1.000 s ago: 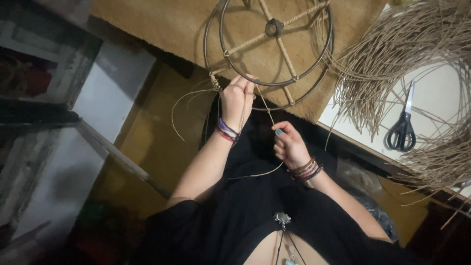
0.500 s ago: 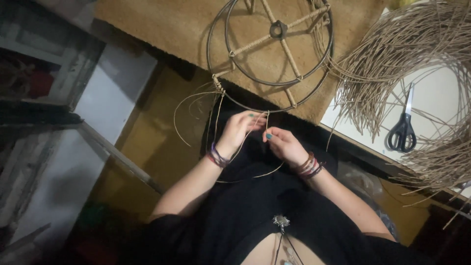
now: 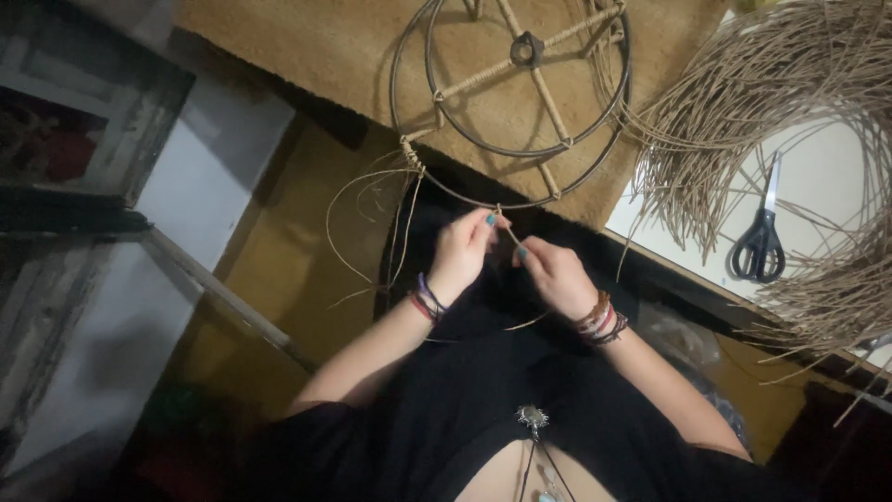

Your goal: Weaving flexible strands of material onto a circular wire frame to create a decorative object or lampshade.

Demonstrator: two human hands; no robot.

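A round metal frame [image 3: 520, 139] of two rings joined by wrapped spokes lies on a tan mat, its near rim over my lap. My left hand [image 3: 462, 249] and my right hand [image 3: 551, 272] meet just below that rim, both pinching a thin tan reed strand [image 3: 509, 232] that runs up to the ring. Loose ends of reed [image 3: 372, 200] hang from a wrapped joint on the ring's left side. Both wrists wear beaded bracelets.
A big coil of tan reed [image 3: 790, 139] lies at the right on a white surface, with black-handled scissors [image 3: 760, 244] inside it. The tan mat [image 3: 316, 46] covers the table top. A dark framed cabinet [image 3: 74, 121] stands at the left.
My hands dropped from the ring's rim to my lap, then rose back and came together under the rim. The view shifted slightly.
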